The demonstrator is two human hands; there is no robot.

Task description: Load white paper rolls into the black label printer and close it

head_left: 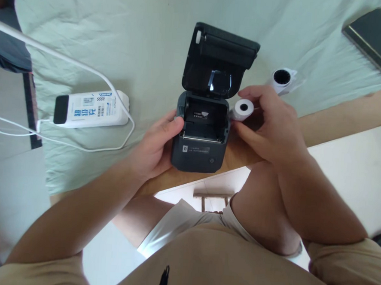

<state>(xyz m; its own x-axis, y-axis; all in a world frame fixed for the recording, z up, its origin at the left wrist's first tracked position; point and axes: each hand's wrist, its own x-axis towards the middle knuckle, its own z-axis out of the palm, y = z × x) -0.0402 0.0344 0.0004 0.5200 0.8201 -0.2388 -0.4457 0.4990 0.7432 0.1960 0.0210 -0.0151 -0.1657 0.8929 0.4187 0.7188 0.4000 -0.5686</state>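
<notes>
A dark grey printer point(198, 158) stands near the table's front edge, its lid point(221, 62) raised and its paper bay bare inside. My left hand point(158, 142) grips the printer's left side, thumb on the rim of the bay. At the printer's right side, my right hand point(269, 121) holds a small white paper roll point(243, 109) between thumb and fingers, the roll's end with its dark core facing up. Another white roll point(282, 79) with a wide dark core lies just beyond my right hand, beside some clear wrapping.
A white power bank point(95, 110) with blue print lies at the left, with white cables point(94, 71) around it. A dark box point(377, 42) sits at the far right on the pale green cloth point(145, 36). The wooden table edge point(350, 113) shows at the right.
</notes>
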